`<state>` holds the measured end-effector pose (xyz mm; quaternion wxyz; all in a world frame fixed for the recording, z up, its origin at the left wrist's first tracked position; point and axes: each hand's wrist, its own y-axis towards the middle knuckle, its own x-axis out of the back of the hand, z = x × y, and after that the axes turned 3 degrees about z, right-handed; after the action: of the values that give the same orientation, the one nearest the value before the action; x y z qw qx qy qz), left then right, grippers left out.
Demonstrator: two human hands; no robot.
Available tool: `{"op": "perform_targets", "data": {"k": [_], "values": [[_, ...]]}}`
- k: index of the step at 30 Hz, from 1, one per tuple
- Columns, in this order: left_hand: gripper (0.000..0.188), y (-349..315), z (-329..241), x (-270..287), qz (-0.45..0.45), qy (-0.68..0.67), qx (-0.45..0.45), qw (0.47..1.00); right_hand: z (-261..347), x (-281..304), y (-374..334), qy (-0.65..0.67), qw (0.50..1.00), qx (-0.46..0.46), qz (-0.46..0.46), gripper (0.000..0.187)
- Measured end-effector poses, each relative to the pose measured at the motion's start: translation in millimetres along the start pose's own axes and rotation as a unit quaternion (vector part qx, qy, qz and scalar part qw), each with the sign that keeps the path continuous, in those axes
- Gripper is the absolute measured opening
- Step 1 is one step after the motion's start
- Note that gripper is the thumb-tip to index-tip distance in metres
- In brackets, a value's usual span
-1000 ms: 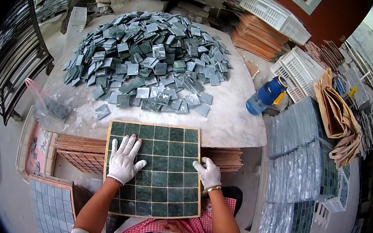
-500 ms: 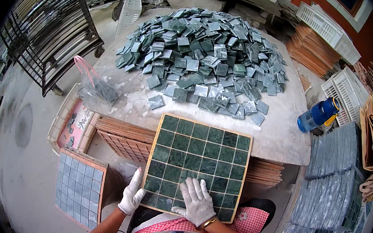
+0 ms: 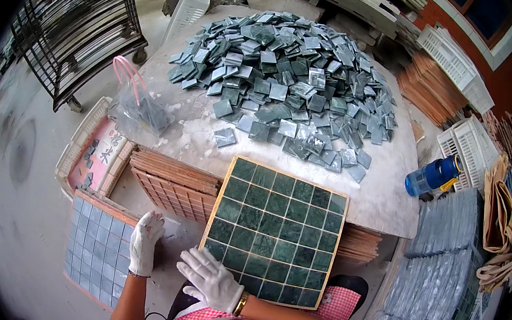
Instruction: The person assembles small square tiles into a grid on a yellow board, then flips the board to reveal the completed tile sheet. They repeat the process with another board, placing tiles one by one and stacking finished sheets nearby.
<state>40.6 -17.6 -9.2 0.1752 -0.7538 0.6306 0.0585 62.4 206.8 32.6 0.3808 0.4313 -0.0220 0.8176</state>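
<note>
A wooden-edged board (image 3: 225,191) filled with square green stone tiles (image 3: 272,225) rests over my lap, its far edge against the table. Spread over the board's near left corner is my right hand (image 3: 210,279), in a white glove, fingers outstretched and holding nothing. My left hand (image 3: 145,243), gloved too, is off the board and raised beside a tray of grey-blue tiles (image 3: 95,246). Its fingers are slightly bent and look unoccupied; part of the palm is turned out of sight. Beyond the board, a large heap of loose green-grey tiles (image 3: 291,78) covers the table (image 3: 186,158).
Brown gridded trays (image 3: 169,191) lean under the table's left side near a white crate (image 3: 71,156). A plastic bag (image 3: 144,111) sits on the table's left corner. To the right are a blue bottle (image 3: 430,175) and stacks of tile sheets (image 3: 436,278). A metal rack (image 3: 81,23) stands far left.
My right hand has slid left across the board to its near left corner. My left hand has left the board's edge and moved left toward the grey-blue tiles. The view has shifted slightly.
</note>
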Motion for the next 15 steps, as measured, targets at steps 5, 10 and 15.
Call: {"op": "perform_targets", "data": {"k": [5, 10, 15], "values": [[0.077, -24, 21, -63, 0.134, 0.109, -0.021, 0.985, -27, 75, -109, -0.221, 0.952, -0.209, 0.028, 0.075], [0.082, -28, 21, -86, 0.191, 0.365, -0.026, 0.911, -45, 107, -220, -0.301, 0.815, -0.481, -0.117, 0.075], [0.072, -19, 31, -80, 0.234, 0.136, -0.002, 0.963, -27, 105, -180, -0.352, 0.845, -0.381, -0.132, 0.075]]}}
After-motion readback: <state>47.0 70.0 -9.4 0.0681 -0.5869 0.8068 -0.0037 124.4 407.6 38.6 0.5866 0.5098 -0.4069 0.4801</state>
